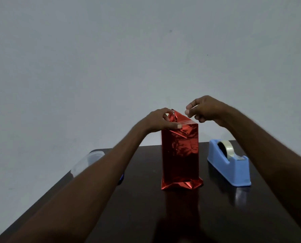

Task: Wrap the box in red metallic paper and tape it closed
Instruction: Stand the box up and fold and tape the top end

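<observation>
A tall box wrapped in red metallic paper (180,155) stands upright in the middle of the dark table (146,207). Loose paper flares out at its foot. At the top, the folded paper rises to a pointed flap. My left hand (158,121) grips the box's top left corner, thumb on the front face and fingers curled over the folded paper. My right hand (202,109) hovers just right of the flap's tip, thumb and forefinger pinched together, possibly on a small clear piece of tape that I cannot make out.
A blue tape dispenser (229,165) with a clear tape roll sits right of the box. A clear plastic container (88,162) lies at the table's left edge, partly behind my left forearm. A pale wall stands behind the table.
</observation>
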A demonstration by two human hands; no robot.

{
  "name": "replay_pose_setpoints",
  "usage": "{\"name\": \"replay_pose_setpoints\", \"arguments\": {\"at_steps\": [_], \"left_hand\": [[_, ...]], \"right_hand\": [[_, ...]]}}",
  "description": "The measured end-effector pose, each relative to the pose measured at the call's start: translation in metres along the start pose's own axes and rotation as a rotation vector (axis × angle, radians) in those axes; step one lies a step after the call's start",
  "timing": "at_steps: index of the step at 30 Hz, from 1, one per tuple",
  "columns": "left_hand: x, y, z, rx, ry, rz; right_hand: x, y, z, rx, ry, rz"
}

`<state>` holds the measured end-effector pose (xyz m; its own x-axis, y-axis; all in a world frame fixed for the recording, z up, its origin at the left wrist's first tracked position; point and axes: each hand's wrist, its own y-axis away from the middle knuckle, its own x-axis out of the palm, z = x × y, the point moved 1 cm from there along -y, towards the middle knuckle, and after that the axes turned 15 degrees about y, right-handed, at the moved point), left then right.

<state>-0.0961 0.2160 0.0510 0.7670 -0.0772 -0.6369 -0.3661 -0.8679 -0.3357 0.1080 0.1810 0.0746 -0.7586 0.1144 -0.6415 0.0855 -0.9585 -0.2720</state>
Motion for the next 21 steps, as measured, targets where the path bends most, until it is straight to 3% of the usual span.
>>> {"name": "replay_pose_setpoints", "arguments": {"at_steps": [10, 21], "left_hand": [[0.001, 0.002, 0.006, 0.028, 0.045, -0.043], [0.000, 0.001, 0.006, 0.031, 0.022, -0.043]], "right_hand": [[0.014, -0.040, 0.029, -0.001, 0.336, 0.214], [0.030, -0.051, 0.037, 0.089, 0.799, 0.187]]}}
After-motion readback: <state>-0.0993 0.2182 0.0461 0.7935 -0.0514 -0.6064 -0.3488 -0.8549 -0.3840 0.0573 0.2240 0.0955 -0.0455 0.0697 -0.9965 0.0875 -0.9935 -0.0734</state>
